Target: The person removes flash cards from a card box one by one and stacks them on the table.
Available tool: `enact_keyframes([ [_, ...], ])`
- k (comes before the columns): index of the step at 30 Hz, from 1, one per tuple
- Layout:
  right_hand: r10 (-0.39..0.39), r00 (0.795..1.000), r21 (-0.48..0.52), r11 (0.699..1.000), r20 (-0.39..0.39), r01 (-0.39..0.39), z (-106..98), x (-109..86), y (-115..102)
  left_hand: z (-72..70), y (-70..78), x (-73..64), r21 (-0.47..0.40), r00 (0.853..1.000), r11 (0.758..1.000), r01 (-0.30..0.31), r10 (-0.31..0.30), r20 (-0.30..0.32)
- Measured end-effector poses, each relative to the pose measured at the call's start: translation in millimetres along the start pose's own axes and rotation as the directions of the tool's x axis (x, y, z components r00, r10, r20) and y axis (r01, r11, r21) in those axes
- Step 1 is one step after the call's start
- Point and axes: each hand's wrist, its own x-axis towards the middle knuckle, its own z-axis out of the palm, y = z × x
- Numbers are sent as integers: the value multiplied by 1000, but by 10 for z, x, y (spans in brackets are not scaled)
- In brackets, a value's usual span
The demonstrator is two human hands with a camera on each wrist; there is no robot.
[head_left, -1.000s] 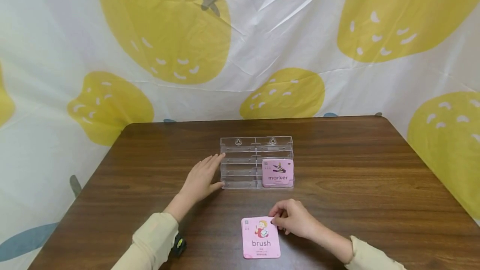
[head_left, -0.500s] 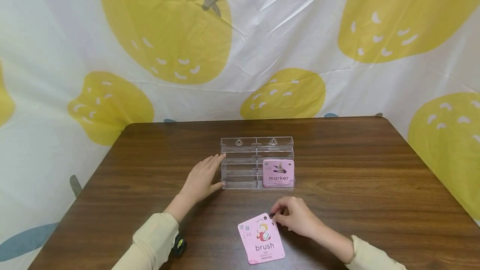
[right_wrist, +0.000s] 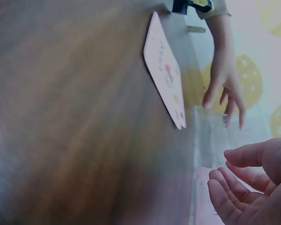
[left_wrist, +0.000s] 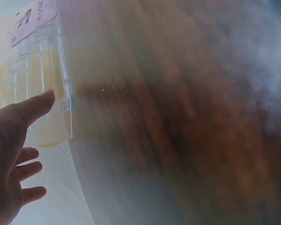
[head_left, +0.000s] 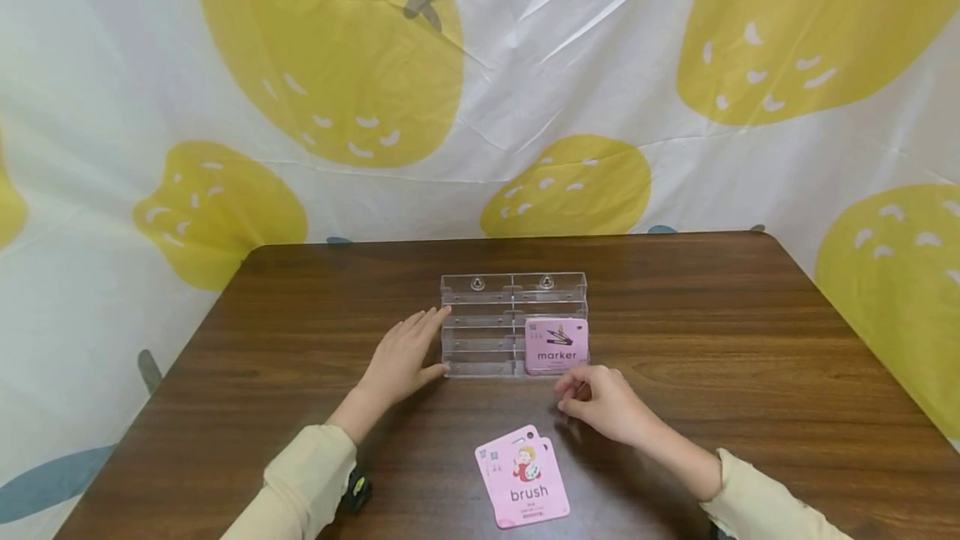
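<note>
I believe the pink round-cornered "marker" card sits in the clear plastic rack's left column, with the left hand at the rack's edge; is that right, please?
Not quite: the head view shows the "marker" card in the right column of the rack; the rest stands.

Head view: illumination is diffuse and moderately bright; lettering on the brush card (head_left: 529,486) is legible. Creases in the backdrop (head_left: 480,90) show bright sheen. A soft shadow lies below the right hand (head_left: 603,402). Left wrist view: the tabletop (left_wrist: 150,122) is blurred, with pale haze upper right. Right wrist view: the tabletop is smeared, the backdrop washed out.
</note>
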Motion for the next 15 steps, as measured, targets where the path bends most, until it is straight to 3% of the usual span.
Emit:
enact_keyframes([
  [6, -9, 999, 4, 1000, -35, 9, -132, 90, -26, -5, 1, 6, 2, 1000, 1000, 4, -4, 10],
  [15, 46, 995, 21, 999, -93, -45, -313, 245, 1, -18, 11, 6, -1, 1000, 1000, 10, -10, 16],
])
